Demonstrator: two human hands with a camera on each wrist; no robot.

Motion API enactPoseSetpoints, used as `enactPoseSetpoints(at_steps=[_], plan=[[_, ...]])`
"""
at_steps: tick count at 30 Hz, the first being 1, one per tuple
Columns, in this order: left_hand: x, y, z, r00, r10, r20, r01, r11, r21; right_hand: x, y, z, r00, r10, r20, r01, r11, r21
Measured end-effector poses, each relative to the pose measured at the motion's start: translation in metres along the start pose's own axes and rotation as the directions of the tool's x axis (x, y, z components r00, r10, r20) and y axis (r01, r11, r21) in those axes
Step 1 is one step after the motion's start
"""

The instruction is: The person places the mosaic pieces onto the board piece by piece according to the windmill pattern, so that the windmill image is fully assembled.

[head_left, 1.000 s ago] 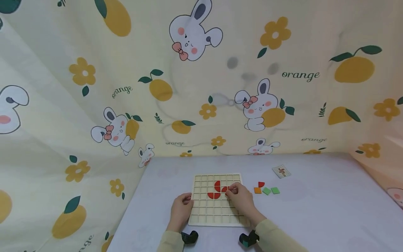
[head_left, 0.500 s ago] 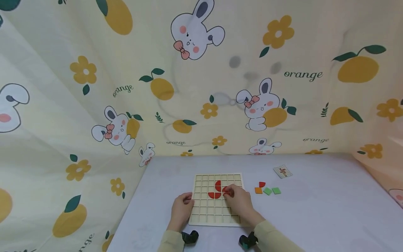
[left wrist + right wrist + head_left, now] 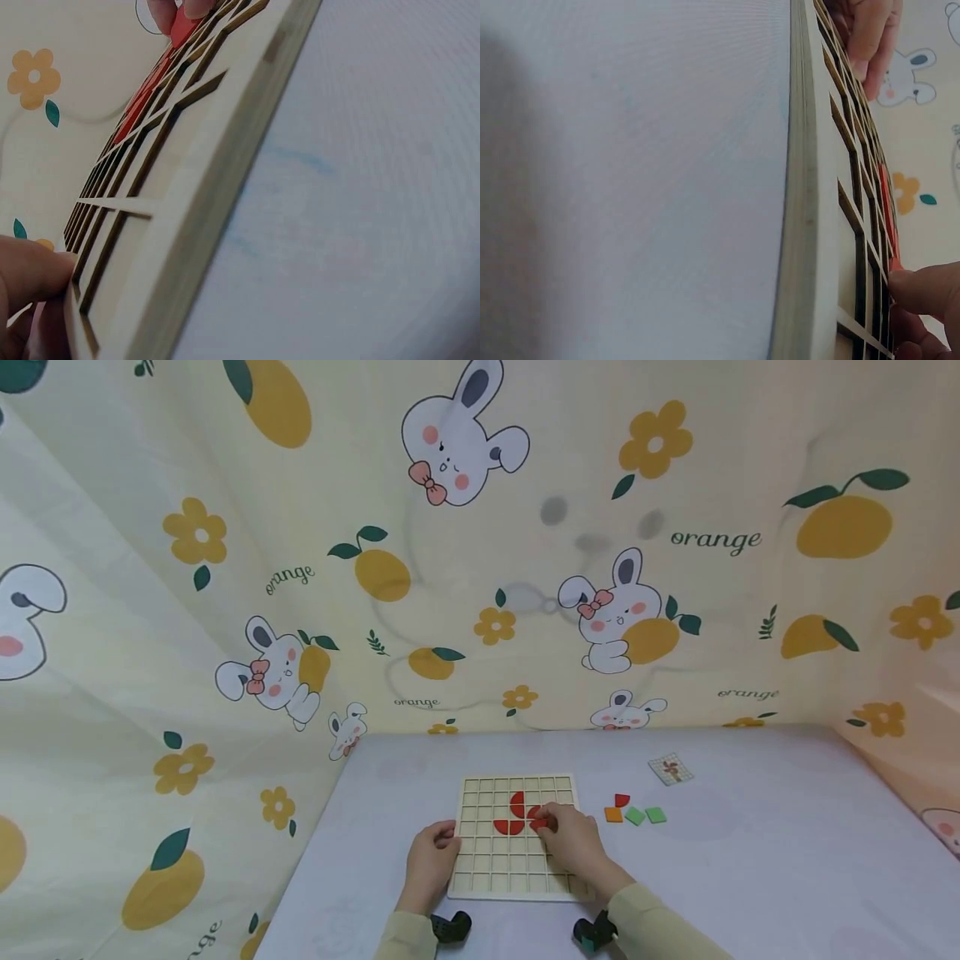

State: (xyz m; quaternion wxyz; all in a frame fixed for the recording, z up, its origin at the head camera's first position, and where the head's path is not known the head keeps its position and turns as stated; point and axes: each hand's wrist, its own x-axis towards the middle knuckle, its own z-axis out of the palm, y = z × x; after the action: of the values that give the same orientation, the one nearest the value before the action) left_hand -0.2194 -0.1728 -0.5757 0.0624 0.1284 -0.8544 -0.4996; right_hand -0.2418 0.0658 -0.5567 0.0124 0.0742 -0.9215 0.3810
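A cream grid board [image 3: 495, 864] lies on the table. My left hand [image 3: 432, 860] grips its left edge; in the left wrist view the thumb [image 3: 45, 270] lies at the rim with the fingers curled below. Over the board's right half, my right hand [image 3: 577, 842] pinches a red quarter-circle tile [image 3: 537, 824] low over a square. The left wrist view shows this red tile [image 3: 184, 28] tilted between the fingertips. Several more red quarter-circle tiles [image 3: 508, 827] sit in squares near the board's middle, one partly covered by the right fingers.
Right of the board lie a loose red quarter-circle tile [image 3: 622, 800], an orange square tile [image 3: 613, 815] and two green square tiles [image 3: 656, 815]. Behind them is a small card [image 3: 671, 768] with a printed grid pattern. A patterned cloth [image 3: 450, 568] hangs behind the table.
My right hand has shifted slightly to the left with the red tile, and more of that tile shows beside the fingertips. The left hand stays at the board's edge.
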Motion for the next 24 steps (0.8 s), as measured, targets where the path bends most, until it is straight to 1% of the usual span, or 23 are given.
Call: enactPoseSetpoints(at_steps=[11, 19, 24], plan=[[0.001, 0.0, 0.0, 1.0, -0.013, -0.001, 0.013, 1.0, 0.009, 0.004, 0.001, 0.008, 0.999, 0.041, -0.005, -0.041, 0.999, -0.007], [0.001, 0.001, 0.0, 1.0, -0.014, 0.001, 0.014, 1.0, 0.009, 0.004, -0.001, 0.013, 0.999, 0.035, -0.026, -0.036, 0.999, -0.032], [0.002, 0.001, 0.0, 1.0, -0.024, 0.007, 0.024, 1.0, 0.001, 0.002, -0.002, 0.013, 0.999, 0.039, -0.019, -0.04, 0.999, -0.025]])
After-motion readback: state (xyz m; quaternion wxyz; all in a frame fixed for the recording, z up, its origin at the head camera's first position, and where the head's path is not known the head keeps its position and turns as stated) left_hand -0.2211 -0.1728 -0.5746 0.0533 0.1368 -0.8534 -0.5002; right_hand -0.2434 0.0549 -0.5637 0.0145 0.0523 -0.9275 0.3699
